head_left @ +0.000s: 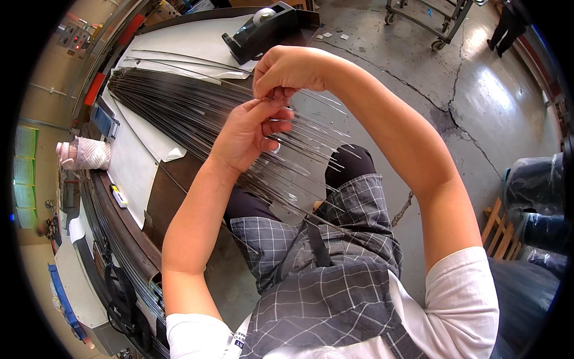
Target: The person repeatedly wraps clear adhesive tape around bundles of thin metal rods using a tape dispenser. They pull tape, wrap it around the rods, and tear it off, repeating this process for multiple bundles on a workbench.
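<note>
My left hand (251, 131) and my right hand (293, 70) meet above a wide fan of thin dark metal rods (173, 110). Thumb and fingertips of both hands are pinched close together, almost touching. Whatever lies between them is too small or hidden to make out. The rods spread from a tight bunch at the far left, across the table edge, toward my knees. Shiny clear bits, like tape, show near several of their free ends. Beyond my right hand stands a black tape dispenser (263, 35) with a roll in it.
White paper (128, 164) covers part of the brown table (170, 191). At the left edge are a pink-and-white wrapped bottle (89, 154), a small yellow-and-white item (118, 195) and a blue box-like thing (104, 121). A wheeled cart (427, 23) stands on the cracked floor; another person's legs (507, 27) show beyond.
</note>
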`<state>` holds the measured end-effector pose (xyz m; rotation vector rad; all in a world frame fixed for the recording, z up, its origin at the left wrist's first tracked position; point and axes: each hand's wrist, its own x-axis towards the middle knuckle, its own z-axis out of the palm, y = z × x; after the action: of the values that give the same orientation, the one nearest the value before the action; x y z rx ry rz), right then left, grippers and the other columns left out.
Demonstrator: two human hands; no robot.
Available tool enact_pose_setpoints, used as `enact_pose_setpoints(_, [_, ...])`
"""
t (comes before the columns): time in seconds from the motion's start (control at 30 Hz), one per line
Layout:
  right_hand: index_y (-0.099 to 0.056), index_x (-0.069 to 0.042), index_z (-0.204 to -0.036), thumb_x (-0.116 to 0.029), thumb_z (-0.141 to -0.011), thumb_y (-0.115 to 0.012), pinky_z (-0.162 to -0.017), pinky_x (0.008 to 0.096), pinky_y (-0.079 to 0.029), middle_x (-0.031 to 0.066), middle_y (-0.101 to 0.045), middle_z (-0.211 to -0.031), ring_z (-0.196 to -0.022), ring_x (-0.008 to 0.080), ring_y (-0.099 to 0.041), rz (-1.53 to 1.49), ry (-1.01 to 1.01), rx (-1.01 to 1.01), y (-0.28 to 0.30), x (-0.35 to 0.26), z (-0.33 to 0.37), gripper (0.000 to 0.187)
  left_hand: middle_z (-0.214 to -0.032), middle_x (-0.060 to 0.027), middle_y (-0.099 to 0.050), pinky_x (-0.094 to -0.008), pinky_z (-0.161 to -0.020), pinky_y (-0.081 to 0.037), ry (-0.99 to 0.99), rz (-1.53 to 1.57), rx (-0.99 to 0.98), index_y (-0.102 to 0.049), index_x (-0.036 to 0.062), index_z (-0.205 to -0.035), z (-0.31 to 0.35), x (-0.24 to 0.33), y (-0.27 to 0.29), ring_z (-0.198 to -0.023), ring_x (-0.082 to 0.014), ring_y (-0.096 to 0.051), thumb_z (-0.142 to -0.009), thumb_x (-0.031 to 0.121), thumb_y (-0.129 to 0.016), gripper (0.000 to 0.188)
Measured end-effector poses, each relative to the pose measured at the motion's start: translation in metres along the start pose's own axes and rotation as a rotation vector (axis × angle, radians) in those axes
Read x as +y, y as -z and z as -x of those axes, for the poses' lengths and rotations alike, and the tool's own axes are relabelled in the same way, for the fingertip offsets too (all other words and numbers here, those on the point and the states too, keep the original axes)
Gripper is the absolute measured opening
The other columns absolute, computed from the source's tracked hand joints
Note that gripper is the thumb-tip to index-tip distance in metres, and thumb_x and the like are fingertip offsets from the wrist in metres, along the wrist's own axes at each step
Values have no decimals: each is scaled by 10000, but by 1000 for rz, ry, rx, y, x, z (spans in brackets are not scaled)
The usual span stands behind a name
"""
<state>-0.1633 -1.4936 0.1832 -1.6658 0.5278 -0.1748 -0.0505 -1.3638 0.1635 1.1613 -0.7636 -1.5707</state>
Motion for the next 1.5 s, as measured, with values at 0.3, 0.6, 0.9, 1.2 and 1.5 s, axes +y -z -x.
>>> enact_pose_setpoints(0.3, [-635, -68, -678, -184, -650, -697, -492, 223, -329, -12, -541, -604, -561, 70, -471, 86, -29, 0, -3, -4, 2, 135, -862, -74, -619, -208, -455, -484, 45, 76, -32, -574, 22, -986, 12, -1, 7, -741, -144, -626, -890, 301, -476, 311])
enact_pose_setpoints(0.6, [-653, -60, -695, -191, -667, -703, -495, 219, -348, -3, -555, -614, -572, 79, -495, 104, -67, -5, -3, -2, 2, 143, -802, -35, -623, -193, -463, -481, 42, 49, -3, -602, 39, -926, 14, -6, 5, -682, -91, -613, -873, 209, -569, 181])
enact_pose_setpoints(0.9, [-653, -42, -715, -163, -724, -670, -540, 214, -402, 8, -582, -648, -576, 81, -510, 59, -98, -90, 0, 0, 5, 122, -793, -14, -626, -169, -463, -481, 45, 36, -22, -613, 65, -916, 14, -9, 5, -667, -62, -607, -855, 184, -626, 134])
enact_pose_setpoints(1.2, [-630, -27, -707, -153, -737, -660, -520, 230, -403, -6, -536, -633, -570, 83, -477, 3, -126, -181, 1, 4, 5, 134, -785, -10, -622, -170, -448, -466, 38, 5, 18, -614, 60, -916, 13, -12, 0, -657, -61, -596, -862, 169, -615, 122])
enact_pose_setpoints(1.5, [-648, -18, -704, -144, -746, -673, -510, 204, -410, 5, -561, -607, -541, 71, -494, 77, -100, -132, -1, -6, 14, 135, -770, 3, -618, -168, -445, -457, 47, 57, 26, -613, 49, -929, 14, -14, -1, -651, -47, -583, -864, 174, -616, 141])
